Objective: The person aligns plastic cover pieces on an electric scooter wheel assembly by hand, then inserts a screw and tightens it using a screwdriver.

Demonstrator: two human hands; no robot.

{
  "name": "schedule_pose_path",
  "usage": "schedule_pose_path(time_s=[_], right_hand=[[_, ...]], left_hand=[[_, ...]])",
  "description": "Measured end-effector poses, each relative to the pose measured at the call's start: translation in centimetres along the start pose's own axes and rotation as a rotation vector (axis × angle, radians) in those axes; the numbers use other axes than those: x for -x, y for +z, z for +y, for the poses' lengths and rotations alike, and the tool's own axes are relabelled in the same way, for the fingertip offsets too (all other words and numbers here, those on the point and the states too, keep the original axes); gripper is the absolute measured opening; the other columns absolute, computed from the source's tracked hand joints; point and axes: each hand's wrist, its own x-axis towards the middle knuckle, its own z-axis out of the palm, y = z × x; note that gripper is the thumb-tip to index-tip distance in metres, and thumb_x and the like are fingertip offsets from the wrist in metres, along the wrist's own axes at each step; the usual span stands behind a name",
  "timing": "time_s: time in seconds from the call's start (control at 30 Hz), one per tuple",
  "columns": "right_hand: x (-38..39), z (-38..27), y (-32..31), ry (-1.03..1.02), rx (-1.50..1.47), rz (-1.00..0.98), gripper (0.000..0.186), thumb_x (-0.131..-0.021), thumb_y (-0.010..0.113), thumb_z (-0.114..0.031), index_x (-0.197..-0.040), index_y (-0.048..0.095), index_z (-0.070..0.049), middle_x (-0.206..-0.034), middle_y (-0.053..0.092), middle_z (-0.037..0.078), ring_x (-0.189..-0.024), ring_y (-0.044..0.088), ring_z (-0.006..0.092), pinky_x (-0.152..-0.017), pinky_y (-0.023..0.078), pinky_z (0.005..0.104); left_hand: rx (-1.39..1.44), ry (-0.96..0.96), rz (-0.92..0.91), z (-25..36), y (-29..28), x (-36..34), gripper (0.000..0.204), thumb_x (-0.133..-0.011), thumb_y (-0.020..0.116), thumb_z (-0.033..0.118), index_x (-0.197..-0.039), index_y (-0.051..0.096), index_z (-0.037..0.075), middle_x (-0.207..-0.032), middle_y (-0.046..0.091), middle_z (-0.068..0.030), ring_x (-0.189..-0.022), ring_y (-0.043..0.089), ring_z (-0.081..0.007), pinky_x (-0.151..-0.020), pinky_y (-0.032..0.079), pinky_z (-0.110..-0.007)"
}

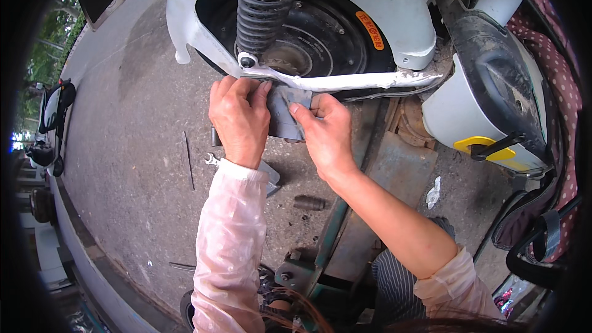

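Observation:
My left hand [239, 117] pinches the left edge of a dark grey plate [282, 117], its fingertips just under a white metal arm [357, 81] of a scooter. My right hand [322, 131] grips the plate's right side, thumb on its face. The plate lies against the underside of that arm. Above are a black coil spring [265, 15], its lower bolt [248, 61] and a black wheel [333, 37] inside a pale fender [410, 31]. What lies behind the plate is hidden by it and my fingers.
On the pavement [135, 148] lie a wrench [211, 160], a thin rod [188, 160] and a dark cylinder [308, 203]. A green metal frame [327, 243] runs below my hands. Right are a pale body panel [450, 111] and polka-dot fabric [555, 55]; another scooter [52, 123] stands far left.

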Motion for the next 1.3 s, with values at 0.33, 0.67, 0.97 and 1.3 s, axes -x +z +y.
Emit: schedule_pose_path(time_s=[0.33, 0.67, 0.97, 1.3], right_hand=[[0.0, 0.0, 0.0, 0.030, -0.083, -0.012, 0.023, -0.072, 0.067, -0.011, -0.064, 0.050, 0.002, -0.057, 0.054, 0.010, -0.052, 0.051, 0.0141, -0.049, 0.041, 0.0312], [0.3, -1.0, 0.2, 0.214, -0.242, -0.005, 0.020, -0.075, 0.065, -0.010, -0.065, 0.052, 0.002, -0.060, 0.056, 0.007, -0.053, 0.051, 0.0114, -0.047, 0.043, 0.0283], [0.4, -1.4, 0.2, 0.270, -0.346, -0.018, 0.021, -0.075, 0.065, -0.006, -0.061, 0.050, 0.001, -0.059, 0.053, 0.004, -0.049, 0.047, 0.0086, -0.043, 0.039, 0.0269], [0.1, -0.9, 0.4, 0.170, -0.199, -0.003, 0.024, -0.073, 0.066, -0.009, -0.061, 0.050, 0.002, -0.054, 0.051, 0.006, -0.051, 0.045, 0.0107, -0.047, 0.038, 0.0305]], left_hand=[[0.002, -0.009, 0.013, -0.3, -0.3, 0.0, 0.015, -0.066, 0.073, 0.011, -0.070, 0.063, 0.001, -0.067, 0.056, -0.0086, -0.065, 0.053, -0.0238, -0.060, 0.042, -0.034], [-0.008, -0.105, -0.077, 0.4, -0.5, -0.7, 0.016, -0.066, 0.072, 0.013, -0.071, 0.064, 0.001, -0.066, 0.057, -0.0094, -0.065, 0.053, -0.0256, -0.062, 0.042, -0.035], [-0.123, -0.063, -0.059, 0.3, -1.0, -0.6, 0.018, -0.066, 0.073, 0.014, -0.071, 0.064, 0.001, -0.068, 0.057, -0.0097, -0.068, 0.053, -0.0266, -0.064, 0.042, -0.035], [-0.061, -0.041, -0.025, 0.4, -0.4, -0.6, 0.015, -0.062, 0.073, 0.010, -0.070, 0.064, 0.000, -0.068, 0.059, -0.0118, -0.067, 0.056, -0.0275, -0.063, 0.044, -0.035]])
